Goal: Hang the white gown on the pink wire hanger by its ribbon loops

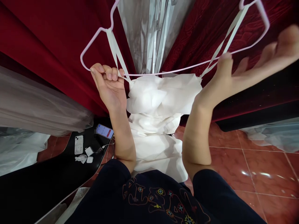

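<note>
A pale pink clothes hanger [264, 17] spans the upper part of the head view, its hook ends cut off by the top edge. From it a white dress [161, 96] hangs by thin straps, one looped near each shoulder of the hanger. The dress falls in folds down the middle, between my forearms. My left hand [111, 84] has its fingers closed round the hanger's lower bar, beside the left strap. My right hand [247, 68] is open, fingers spread, with the thumb against or just in front of the bar near the right strap.
Dark red curtains [63, 37] hang on both sides, with sheer grey cloth between them. At lower left, a black table [58, 174] bears a lit phone [105, 131], a white phone [78, 144], a charger [89, 151] and small white items. Red tiles [263, 168] cover the floor.
</note>
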{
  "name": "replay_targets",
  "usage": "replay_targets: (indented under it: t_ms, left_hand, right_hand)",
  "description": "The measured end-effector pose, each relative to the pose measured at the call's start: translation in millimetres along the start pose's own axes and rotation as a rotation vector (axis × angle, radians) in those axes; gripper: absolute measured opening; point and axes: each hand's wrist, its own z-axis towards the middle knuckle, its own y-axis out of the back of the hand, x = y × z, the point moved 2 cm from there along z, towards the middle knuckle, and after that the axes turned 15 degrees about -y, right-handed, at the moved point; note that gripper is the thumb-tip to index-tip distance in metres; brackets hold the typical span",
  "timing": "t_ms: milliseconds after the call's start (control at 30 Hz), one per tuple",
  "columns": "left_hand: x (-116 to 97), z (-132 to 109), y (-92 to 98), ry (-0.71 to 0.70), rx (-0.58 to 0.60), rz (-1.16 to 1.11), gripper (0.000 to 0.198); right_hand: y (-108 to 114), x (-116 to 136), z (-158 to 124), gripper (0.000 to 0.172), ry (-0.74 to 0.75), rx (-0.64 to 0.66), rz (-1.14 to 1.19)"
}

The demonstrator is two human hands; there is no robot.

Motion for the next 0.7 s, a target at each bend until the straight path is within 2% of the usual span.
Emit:
replay_targets:
  t_ms: [33,67,100,167,200,267,433,600,700]
  left_hand:
    - [1,0,0.4,-0.004,0.002,-0.006,0.033]
    - [2,0,0.8,-0.003,0.004,-0.005,0.032]
    - [2,0,0.9,-0.001,0.005,0.001,0.032]
    - [1,-1,0.9,0.001,0.010,0.037,0.033]
    - [1,-1,0.8,-0.001,0.012,0.059,0.033]
    - [1,-1,0.6,0.002,0.023,0.073,0.034]
    - [5,-3,2.8,0.042,0.025,0.021,0.032]
    - [3,-4,5.4,0.095,0.057,0.122,0.027]
    - [-3,-8,6.3,0.094,0.099,0.290,0.018]
  right_hand:
    - [6,2,0,0.049,0.277,0.104,-0.034]
    - [10,3,2,0.050,0.464,0.201,-0.075]
    - [15,3,9,0.046,0.512,0.249,-0.085]
    - [17,3,26,0.020,0.334,0.390,-0.136]
    - [16,3,34,0.013,0.220,0.463,-0.169]
    - [9,5,42,0.023,0.101,0.590,-0.221]
    - [-2,12,37,0.018,0.244,0.747,-0.178]
    - [2,8,42,0.021,0.173,0.806,-0.209]
    - [3,2,45,0.022,0.130,0.794,-0.229]
